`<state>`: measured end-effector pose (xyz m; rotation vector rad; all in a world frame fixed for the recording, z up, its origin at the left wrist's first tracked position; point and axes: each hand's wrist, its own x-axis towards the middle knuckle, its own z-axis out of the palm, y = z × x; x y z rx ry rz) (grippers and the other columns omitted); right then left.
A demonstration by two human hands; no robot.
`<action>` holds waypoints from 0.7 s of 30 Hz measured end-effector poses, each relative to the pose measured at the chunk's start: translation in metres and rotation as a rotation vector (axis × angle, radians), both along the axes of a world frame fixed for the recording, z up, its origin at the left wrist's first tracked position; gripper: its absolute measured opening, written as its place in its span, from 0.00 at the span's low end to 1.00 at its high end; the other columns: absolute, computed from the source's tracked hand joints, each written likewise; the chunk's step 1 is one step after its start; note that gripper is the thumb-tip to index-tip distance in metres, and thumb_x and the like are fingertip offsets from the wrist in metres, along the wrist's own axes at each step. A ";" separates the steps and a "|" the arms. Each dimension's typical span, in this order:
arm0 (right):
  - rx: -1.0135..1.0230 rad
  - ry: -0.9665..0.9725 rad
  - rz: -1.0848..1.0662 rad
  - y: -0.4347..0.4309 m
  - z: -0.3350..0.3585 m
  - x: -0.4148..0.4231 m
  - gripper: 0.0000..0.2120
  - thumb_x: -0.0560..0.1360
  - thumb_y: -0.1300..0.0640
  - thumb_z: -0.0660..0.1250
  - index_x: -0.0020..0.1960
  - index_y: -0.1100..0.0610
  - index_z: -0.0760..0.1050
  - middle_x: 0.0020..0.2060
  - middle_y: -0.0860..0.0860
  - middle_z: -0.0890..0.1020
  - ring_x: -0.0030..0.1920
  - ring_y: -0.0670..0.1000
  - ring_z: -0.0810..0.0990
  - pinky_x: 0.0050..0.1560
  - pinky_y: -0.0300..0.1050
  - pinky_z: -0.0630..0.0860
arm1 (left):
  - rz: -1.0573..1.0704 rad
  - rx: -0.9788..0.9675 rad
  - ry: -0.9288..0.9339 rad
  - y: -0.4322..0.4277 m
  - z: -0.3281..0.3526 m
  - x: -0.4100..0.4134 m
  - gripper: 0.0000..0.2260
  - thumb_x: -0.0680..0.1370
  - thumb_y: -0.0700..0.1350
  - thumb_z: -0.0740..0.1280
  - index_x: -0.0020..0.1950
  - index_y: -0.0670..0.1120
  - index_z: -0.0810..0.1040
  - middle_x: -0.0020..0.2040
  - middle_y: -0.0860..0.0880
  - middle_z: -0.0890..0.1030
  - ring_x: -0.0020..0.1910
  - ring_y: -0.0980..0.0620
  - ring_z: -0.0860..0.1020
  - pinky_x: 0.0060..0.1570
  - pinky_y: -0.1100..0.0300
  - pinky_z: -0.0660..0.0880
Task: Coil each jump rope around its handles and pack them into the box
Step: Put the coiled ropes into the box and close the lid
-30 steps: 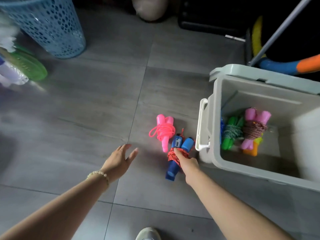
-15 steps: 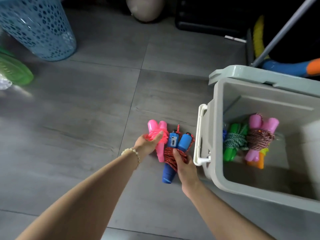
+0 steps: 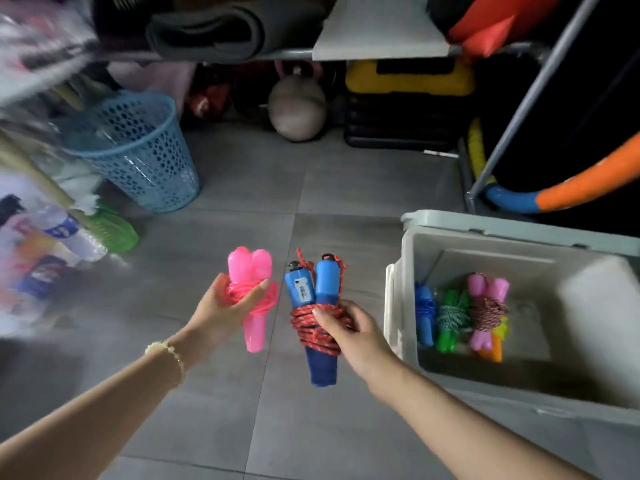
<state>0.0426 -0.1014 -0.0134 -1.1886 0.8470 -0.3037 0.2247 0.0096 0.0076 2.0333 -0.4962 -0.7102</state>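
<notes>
My left hand grips a pink jump rope, its pink cord coiled round both handles, held upright above the floor. Beside it my right hand grips a blue-handled jump rope wound with red cord, also lifted off the floor. To the right stands the open grey box. Inside it lie several coiled ropes: a blue one, a green one and a pink one over an orange and yellow one.
A blue perforated basket stands at the back left, with bottles and a green object beside it. A grey ball, a yellow and black case and a slanted metal pole line the back. Grey tiled floor lies between.
Both hands have lifted their coiled ropes off the floor. The view has tilted up, showing the shelf and stored items behind.
</notes>
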 end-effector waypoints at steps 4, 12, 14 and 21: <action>-0.121 0.024 -0.082 -0.046 0.065 -0.042 0.13 0.71 0.53 0.72 0.53 0.57 0.77 0.43 0.49 0.84 0.42 0.45 0.82 0.46 0.38 0.77 | -0.151 -0.035 -0.042 -0.018 0.048 -0.019 0.20 0.69 0.58 0.73 0.50 0.45 0.75 0.38 0.53 0.80 0.34 0.59 0.78 0.34 0.68 0.73; -0.208 0.179 -0.378 -0.159 0.087 -0.183 0.15 0.71 0.54 0.72 0.54 0.61 0.77 0.44 0.54 0.83 0.41 0.50 0.81 0.43 0.41 0.77 | -0.357 -0.070 0.031 -0.128 0.063 -0.118 0.12 0.73 0.45 0.73 0.45 0.41 0.72 0.35 0.53 0.76 0.25 0.64 0.75 0.25 0.74 0.68; -0.186 0.242 -0.426 -0.178 0.067 -0.212 0.15 0.70 0.53 0.73 0.52 0.60 0.77 0.41 0.53 0.83 0.41 0.51 0.81 0.48 0.47 0.79 | -0.385 -0.039 0.011 -0.158 0.052 -0.141 0.12 0.72 0.49 0.74 0.46 0.43 0.75 0.37 0.52 0.78 0.30 0.61 0.76 0.26 0.74 0.69; -0.070 0.342 -0.450 -0.220 -0.017 -0.252 0.18 0.70 0.55 0.73 0.56 0.61 0.76 0.47 0.57 0.83 0.48 0.56 0.82 0.57 0.53 0.77 | -0.431 0.068 0.025 -0.235 -0.022 -0.193 0.14 0.73 0.57 0.70 0.45 0.47 0.77 0.38 0.52 0.79 0.33 0.58 0.75 0.27 0.74 0.68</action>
